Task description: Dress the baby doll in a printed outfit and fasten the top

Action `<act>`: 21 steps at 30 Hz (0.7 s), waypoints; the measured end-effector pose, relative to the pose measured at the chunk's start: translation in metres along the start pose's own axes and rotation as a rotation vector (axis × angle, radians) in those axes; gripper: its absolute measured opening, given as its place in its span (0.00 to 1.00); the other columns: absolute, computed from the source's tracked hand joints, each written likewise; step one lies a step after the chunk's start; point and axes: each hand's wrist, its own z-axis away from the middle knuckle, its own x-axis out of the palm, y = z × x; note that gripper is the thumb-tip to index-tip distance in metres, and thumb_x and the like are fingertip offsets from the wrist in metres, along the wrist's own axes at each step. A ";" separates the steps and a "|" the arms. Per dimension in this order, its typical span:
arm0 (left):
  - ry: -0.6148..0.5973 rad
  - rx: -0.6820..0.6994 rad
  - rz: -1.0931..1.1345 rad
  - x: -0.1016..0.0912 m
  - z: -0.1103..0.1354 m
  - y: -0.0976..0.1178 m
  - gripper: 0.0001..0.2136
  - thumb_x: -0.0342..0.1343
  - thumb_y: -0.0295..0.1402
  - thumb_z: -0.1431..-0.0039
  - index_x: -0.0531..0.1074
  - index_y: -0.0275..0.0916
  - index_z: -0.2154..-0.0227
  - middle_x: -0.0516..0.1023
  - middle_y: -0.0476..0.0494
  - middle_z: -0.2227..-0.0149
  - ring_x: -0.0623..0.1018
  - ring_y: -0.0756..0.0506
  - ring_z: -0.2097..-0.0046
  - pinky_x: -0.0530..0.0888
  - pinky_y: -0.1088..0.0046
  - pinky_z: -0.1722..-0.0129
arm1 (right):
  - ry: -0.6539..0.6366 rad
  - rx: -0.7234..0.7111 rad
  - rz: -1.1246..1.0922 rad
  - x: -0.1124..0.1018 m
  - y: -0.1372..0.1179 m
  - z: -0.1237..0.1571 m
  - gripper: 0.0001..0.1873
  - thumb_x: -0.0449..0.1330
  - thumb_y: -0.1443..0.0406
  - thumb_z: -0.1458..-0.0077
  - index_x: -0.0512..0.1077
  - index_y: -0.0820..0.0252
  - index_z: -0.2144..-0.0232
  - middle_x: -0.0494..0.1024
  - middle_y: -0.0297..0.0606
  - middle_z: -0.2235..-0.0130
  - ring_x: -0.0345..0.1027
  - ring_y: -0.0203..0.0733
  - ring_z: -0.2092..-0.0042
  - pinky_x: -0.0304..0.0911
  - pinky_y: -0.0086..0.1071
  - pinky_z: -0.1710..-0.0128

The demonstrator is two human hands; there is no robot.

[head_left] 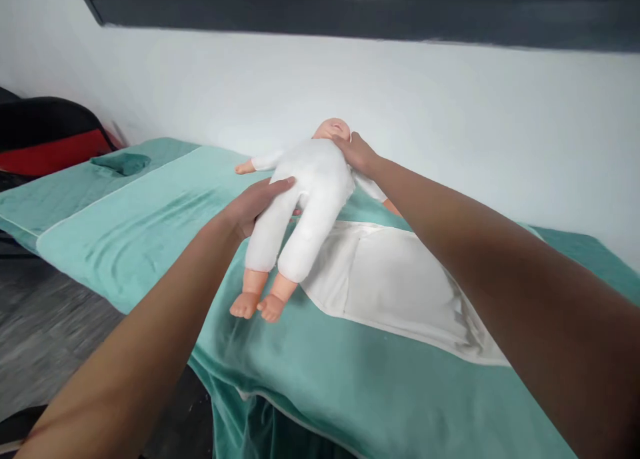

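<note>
A baby doll (317, 169) with a white cloth body and flesh-coloured head, hands and feet is held face up over a green-covered bed (165, 206). My left hand (257, 202) grips it at the hip and upper leg, thumb on top and the other fingers underneath. Beside the doll's neck, my right hand (356, 154) supports the head and shoulder, with most of its fingers hidden behind. The doll's feet point toward me. To its right, a white cloth (395, 272) lies spread on the bed, partly covered by my right forearm.
A white wall (450, 119) runs behind the bed, with a dark panel (320, 12) above. At the far left stands a black and red chair (55, 139). The bed cover has a hole (120, 163) near its left end. Grey floor (60, 332) shows at lower left.
</note>
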 end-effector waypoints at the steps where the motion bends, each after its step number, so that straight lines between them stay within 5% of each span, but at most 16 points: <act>1: -0.014 0.019 0.032 0.018 0.007 0.001 0.25 0.55 0.46 0.35 0.68 0.28 0.46 0.80 0.37 0.59 0.81 0.42 0.62 0.78 0.56 0.56 | 0.017 0.036 0.003 -0.018 0.000 0.014 0.41 0.50 0.41 0.39 0.59 0.69 0.38 0.68 0.57 0.39 0.64 0.61 0.39 0.62 0.53 0.40; 6: -0.071 0.027 0.220 0.117 0.035 -0.027 0.23 0.60 0.43 0.39 0.70 0.32 0.48 0.81 0.34 0.58 0.80 0.42 0.64 0.79 0.55 0.57 | 0.082 0.183 0.050 -0.091 0.030 0.098 0.45 0.54 0.40 0.42 0.55 0.69 0.36 0.65 0.59 0.36 0.64 0.61 0.39 0.63 0.52 0.41; 11: -0.104 -0.042 0.270 0.187 0.061 -0.072 0.25 0.65 0.49 0.48 0.74 0.39 0.52 0.82 0.33 0.59 0.82 0.39 0.65 0.81 0.58 0.64 | 0.089 0.339 0.119 -0.114 0.084 0.179 0.48 0.53 0.38 0.43 0.55 0.70 0.36 0.64 0.62 0.35 0.63 0.61 0.37 0.61 0.49 0.39; 16: -0.108 -0.077 0.298 0.220 0.083 -0.098 0.25 0.65 0.49 0.50 0.74 0.42 0.52 0.82 0.35 0.58 0.81 0.40 0.68 0.80 0.61 0.68 | 0.059 0.397 0.141 -0.111 0.113 0.223 0.43 0.49 0.39 0.40 0.57 0.69 0.38 0.68 0.61 0.38 0.69 0.58 0.42 0.66 0.46 0.46; 21: -0.065 -0.117 0.385 0.228 0.089 -0.109 0.25 0.65 0.47 0.48 0.72 0.39 0.50 0.81 0.34 0.58 0.80 0.44 0.70 0.78 0.64 0.69 | 0.030 0.353 0.338 -0.127 0.105 0.224 0.44 0.52 0.40 0.41 0.57 0.66 0.35 0.73 0.61 0.42 0.68 0.65 0.43 0.61 0.54 0.45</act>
